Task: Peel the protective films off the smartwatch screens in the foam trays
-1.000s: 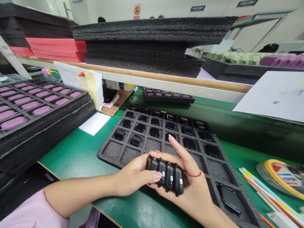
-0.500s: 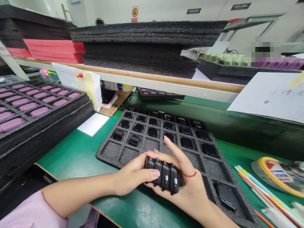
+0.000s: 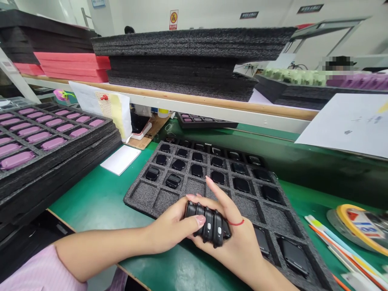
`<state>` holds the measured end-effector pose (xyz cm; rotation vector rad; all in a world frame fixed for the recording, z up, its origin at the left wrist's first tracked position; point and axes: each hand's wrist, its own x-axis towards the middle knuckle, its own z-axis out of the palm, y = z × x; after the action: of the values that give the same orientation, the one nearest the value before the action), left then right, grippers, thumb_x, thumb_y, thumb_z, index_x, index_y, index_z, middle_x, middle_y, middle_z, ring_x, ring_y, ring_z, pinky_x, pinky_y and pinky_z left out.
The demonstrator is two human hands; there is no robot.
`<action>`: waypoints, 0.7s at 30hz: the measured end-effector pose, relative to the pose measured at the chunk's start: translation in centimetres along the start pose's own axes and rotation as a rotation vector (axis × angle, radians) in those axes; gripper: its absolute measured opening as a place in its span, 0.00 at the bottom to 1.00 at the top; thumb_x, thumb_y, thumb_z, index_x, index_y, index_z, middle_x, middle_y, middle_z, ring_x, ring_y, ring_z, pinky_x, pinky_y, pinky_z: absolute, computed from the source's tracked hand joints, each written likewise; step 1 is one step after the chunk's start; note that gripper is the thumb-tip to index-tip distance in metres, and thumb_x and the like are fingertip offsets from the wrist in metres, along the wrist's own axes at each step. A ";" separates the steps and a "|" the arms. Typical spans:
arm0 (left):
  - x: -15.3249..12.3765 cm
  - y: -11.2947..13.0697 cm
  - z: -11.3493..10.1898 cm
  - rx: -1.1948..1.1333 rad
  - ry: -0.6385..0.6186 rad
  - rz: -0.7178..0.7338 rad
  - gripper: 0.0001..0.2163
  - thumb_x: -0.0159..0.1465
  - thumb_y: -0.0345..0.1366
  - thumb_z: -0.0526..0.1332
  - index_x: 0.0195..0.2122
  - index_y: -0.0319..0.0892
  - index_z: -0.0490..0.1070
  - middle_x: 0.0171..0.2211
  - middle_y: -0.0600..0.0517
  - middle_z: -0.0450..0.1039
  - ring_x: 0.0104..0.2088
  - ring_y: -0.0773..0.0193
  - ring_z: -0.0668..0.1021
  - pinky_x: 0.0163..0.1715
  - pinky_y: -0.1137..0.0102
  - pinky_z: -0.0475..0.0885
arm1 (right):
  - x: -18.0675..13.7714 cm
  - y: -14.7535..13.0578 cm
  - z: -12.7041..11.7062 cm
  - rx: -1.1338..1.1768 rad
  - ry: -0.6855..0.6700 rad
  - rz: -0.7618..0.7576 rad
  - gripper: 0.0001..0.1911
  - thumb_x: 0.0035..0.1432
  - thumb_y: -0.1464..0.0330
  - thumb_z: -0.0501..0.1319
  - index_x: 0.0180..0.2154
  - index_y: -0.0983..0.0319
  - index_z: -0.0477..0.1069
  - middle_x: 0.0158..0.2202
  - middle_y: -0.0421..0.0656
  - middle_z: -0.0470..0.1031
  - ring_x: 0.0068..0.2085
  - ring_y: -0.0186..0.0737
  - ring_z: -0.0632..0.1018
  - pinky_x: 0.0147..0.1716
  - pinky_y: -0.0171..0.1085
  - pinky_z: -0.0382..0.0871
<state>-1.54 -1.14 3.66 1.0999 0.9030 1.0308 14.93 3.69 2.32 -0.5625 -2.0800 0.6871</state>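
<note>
My left hand (image 3: 172, 220) and my right hand (image 3: 233, 242) together grip a tight row of several black smartwatch-like devices (image 3: 206, 223) above a grey foam tray (image 3: 142, 195). Left fingertips press the row's near side, while my right palm cradles it from below. My right forefinger points up and away, its tip over the tray. The tray's square pockets hold several similar black devices (image 3: 197, 170), and some pockets at its near left hold none. The hands hide the tray's near middle.
The tray lies on a green work mat. Left stands a stack of foam trays (image 3: 60, 149) with pink items. Behind runs a shelf bearing black and red foam sheets. White paper, a smaller tray, a tape roll and coloured strips lie around.
The devices sit more tightly together in a flatter row, shifted slightly left. My right forefinger tip has moved left, and the head view has shifted slightly.
</note>
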 end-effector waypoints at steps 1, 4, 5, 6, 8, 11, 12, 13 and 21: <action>0.0 0.0 0.0 -0.018 -0.007 0.004 0.20 0.64 0.45 0.63 0.50 0.38 0.62 0.43 0.46 0.67 0.44 0.57 0.73 0.47 0.60 0.70 | 0.1 -0.1 0.0 -0.011 -0.011 -0.004 0.46 0.57 0.71 0.65 0.71 0.57 0.47 0.55 0.43 0.78 0.55 0.41 0.80 0.55 0.34 0.76; 0.1 0.1 0.1 -0.002 0.005 0.038 0.18 0.61 0.40 0.66 0.47 0.38 0.64 0.44 0.46 0.68 0.46 0.56 0.73 0.51 0.59 0.69 | 0.2 -0.3 0.0 -0.040 -0.026 -0.024 0.46 0.58 0.73 0.63 0.72 0.55 0.44 0.54 0.41 0.79 0.55 0.40 0.79 0.57 0.36 0.75; 0.1 0.1 0.2 0.003 0.017 0.040 0.17 0.60 0.38 0.66 0.47 0.38 0.64 0.44 0.47 0.68 0.46 0.57 0.73 0.52 0.60 0.68 | 0.2 -0.3 0.1 -0.041 -0.013 -0.034 0.46 0.58 0.73 0.63 0.72 0.55 0.44 0.54 0.41 0.79 0.55 0.40 0.79 0.57 0.36 0.75; 0.1 0.1 0.2 -0.001 0.026 0.038 0.17 0.60 0.37 0.66 0.46 0.39 0.64 0.43 0.48 0.68 0.46 0.57 0.73 0.52 0.60 0.68 | 0.2 -0.2 0.3 -0.038 0.005 -0.041 0.45 0.59 0.72 0.63 0.72 0.56 0.45 0.54 0.42 0.79 0.55 0.41 0.79 0.57 0.36 0.75; 0.2 0.2 0.2 -0.031 0.012 0.047 0.16 0.61 0.38 0.66 0.46 0.39 0.65 0.42 0.48 0.69 0.45 0.58 0.74 0.50 0.61 0.69 | 0.1 0.0 0.5 -0.025 0.036 -0.061 0.44 0.60 0.70 0.63 0.72 0.57 0.46 0.54 0.43 0.79 0.55 0.41 0.79 0.56 0.36 0.76; 0.3 0.0 0.3 -0.099 -0.006 0.065 0.17 0.59 0.39 0.70 0.45 0.39 0.67 0.41 0.48 0.71 0.43 0.58 0.74 0.47 0.62 0.71 | -0.1 0.0 0.6 -0.067 0.021 -0.080 0.43 0.64 0.67 0.64 0.72 0.56 0.44 0.54 0.43 0.79 0.55 0.41 0.80 0.56 0.36 0.77; 0.3 0.0 0.3 -0.114 -0.012 0.061 0.18 0.58 0.39 0.71 0.44 0.39 0.68 0.41 0.48 0.71 0.43 0.59 0.75 0.46 0.63 0.71 | -0.1 -0.1 0.6 -0.093 0.012 -0.085 0.43 0.64 0.66 0.64 0.73 0.55 0.43 0.54 0.43 0.79 0.55 0.41 0.80 0.56 0.37 0.77; 0.3 -0.1 0.3 -0.122 -0.015 0.056 0.18 0.58 0.38 0.72 0.44 0.39 0.68 0.40 0.48 0.72 0.43 0.59 0.75 0.46 0.63 0.71 | -0.1 -0.2 0.5 -0.116 0.005 -0.089 0.43 0.65 0.65 0.64 0.73 0.55 0.42 0.54 0.43 0.79 0.55 0.41 0.80 0.55 0.38 0.77; 0.0 0.5 0.2 -0.116 0.000 0.024 0.18 0.61 0.43 0.69 0.45 0.40 0.66 0.40 0.49 0.71 0.44 0.58 0.75 0.48 0.63 0.70 | 0.2 -0.4 -0.1 -0.052 0.019 -0.074 0.45 0.59 0.70 0.65 0.72 0.58 0.47 0.52 0.44 0.80 0.55 0.44 0.80 0.59 0.40 0.74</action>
<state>-1.47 -1.15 4.13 1.0157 0.8217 1.0899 14.81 3.59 2.73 -0.5158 -2.0946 0.5846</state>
